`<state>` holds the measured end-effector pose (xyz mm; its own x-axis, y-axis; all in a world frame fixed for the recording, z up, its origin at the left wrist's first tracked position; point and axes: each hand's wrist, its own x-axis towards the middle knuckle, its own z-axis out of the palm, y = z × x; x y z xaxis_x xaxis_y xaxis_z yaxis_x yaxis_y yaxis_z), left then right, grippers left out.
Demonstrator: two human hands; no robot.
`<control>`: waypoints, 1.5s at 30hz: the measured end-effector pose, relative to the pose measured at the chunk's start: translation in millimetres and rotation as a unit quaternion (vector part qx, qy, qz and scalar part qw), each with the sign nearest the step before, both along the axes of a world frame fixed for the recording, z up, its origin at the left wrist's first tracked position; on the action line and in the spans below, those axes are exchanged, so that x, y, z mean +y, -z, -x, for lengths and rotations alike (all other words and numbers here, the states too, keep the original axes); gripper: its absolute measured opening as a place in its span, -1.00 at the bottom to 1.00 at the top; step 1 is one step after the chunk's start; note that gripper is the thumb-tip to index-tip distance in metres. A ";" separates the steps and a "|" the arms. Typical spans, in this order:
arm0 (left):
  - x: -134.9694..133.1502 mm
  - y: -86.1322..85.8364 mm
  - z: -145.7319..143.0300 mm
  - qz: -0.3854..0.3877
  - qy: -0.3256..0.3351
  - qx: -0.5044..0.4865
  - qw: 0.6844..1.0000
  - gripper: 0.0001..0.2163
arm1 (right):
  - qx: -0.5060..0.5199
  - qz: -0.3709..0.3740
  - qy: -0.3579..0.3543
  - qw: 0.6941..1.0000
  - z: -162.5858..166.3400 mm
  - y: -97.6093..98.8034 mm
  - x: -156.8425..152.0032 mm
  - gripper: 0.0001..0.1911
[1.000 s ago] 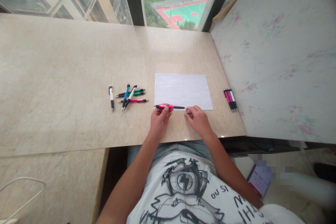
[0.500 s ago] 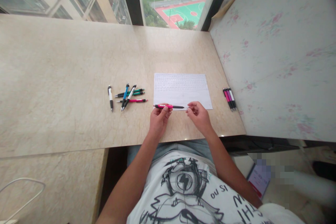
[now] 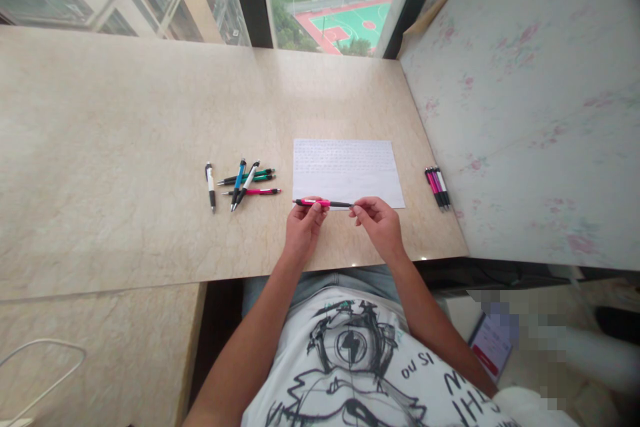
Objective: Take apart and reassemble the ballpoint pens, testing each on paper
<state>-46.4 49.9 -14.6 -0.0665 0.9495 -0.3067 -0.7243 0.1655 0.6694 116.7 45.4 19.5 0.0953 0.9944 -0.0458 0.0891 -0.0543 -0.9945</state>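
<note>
A pink and black pen [image 3: 325, 203] lies level across the front of a written sheet of paper [image 3: 345, 177], held above it. My left hand [image 3: 303, 221] is closed round the pink barrel, thumb on top. At the black end, my right hand [image 3: 379, 221] pinches the pen's tip between thumb and fingers. Those fingers cover the tip, so whether it is joined to the barrel I cannot tell. Handwriting fills the upper part of the sheet; its lower part is blank.
Left of the paper lie a white pen [image 3: 211, 187] and a crossed pile of pens with a blue pen [image 3: 239, 183], a pink pen [image 3: 260, 192] and others. Several pens [image 3: 437, 188] sit side by side near the right wall [image 3: 510, 113]. A window frame [image 3: 250, 0] borders the marbled counter [image 3: 125, 147].
My right hand has moved slightly left, its fingertips now meeting the pen's black end where a small gap with a pale piece showed before. My left hand stays still.
</note>
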 end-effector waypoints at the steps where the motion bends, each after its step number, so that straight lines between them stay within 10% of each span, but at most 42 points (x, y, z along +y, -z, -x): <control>1: 0.0 -0.3 0.0 -0.001 0.001 -0.001 1.000 -0.80 | -0.001 -0.001 -0.002 1.000 1.0 0.4 0.5 -0.75; 15: -0.5 1.6 -0.6 -0.004 0.018 0.017 1.000 -0.78 | -0.202 -0.017 -0.064 0.977 -3.4 0.7 4.4 -0.54; 24: -0.1 -0.1 -1.3 0.000 0.004 0.014 1.000 -0.77 | -0.066 -0.035 -0.069 0.995 -2.1 6.0 8.7 -0.64; 45: 0.0 2.1 -0.5 -0.006 0.013 0.013 1.000 -0.78 | -0.248 -0.047 -0.102 0.962 -1.5 -6.3 8.6 -0.47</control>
<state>-45.9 49.9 -16.7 -0.0493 0.9546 -0.2937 -0.7025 0.1759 0.6896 118.3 54.0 25.8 -0.1143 0.9924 0.0455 0.5533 0.1017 -0.8267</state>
